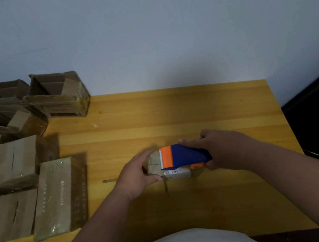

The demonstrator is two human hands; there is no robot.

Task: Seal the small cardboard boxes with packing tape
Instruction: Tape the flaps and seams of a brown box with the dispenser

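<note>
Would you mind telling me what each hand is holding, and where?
The right hand grips the blue and orange tape dispenser at its rear end; the left hand holds the small cardboard box by its left end.

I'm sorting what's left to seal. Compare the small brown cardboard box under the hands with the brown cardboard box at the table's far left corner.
The small brown cardboard box is closed; the far-corner brown cardboard box gapes open, flaps up. The small one is gripped by the left hand; the far one stands untouched and looks bigger.
</note>
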